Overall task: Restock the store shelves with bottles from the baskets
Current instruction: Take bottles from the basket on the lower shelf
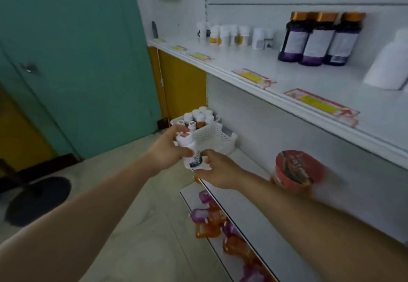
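Both hands' grip closes around one white bottle point(190, 149).

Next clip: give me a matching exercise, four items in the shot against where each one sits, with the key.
Items:
1. white bottle
2. white basket
3. three dark purple bottles
4. red-lidded tub

Places:
A. upper shelf, gold caps up
B. held between left hand and right hand
C. middle shelf, far end, full of bottles
D. middle shelf, just right of the right forearm

Pairs: 1-B, 2-C, 3-A, 4-D
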Demonstrator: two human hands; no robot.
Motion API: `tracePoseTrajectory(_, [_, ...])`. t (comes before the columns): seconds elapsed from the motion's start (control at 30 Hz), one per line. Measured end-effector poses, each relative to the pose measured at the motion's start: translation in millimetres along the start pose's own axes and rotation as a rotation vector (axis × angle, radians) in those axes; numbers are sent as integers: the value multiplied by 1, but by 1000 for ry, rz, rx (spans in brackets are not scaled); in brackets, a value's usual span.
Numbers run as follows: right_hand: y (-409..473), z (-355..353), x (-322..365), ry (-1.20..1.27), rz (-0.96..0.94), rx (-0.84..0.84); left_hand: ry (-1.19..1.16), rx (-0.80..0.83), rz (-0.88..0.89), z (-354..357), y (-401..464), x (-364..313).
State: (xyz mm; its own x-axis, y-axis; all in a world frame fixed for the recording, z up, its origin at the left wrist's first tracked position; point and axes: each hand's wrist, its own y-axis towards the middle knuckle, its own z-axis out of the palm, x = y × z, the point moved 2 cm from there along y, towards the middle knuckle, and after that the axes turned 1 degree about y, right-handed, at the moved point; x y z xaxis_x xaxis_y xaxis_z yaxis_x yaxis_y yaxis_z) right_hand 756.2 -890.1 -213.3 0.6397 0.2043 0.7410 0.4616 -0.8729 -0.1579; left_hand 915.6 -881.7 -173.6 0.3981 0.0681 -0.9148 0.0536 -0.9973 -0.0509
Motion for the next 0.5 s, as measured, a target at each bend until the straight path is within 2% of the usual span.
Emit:
tracePoseTrajectory(0.3, [165, 14, -3, -15, 88, -40, 128, 145, -11, -55, 163, 60])
tracePoseTrajectory(0.5, [276, 44, -7, 86, 244, -164, 217, 336, 112, -93, 285, 112])
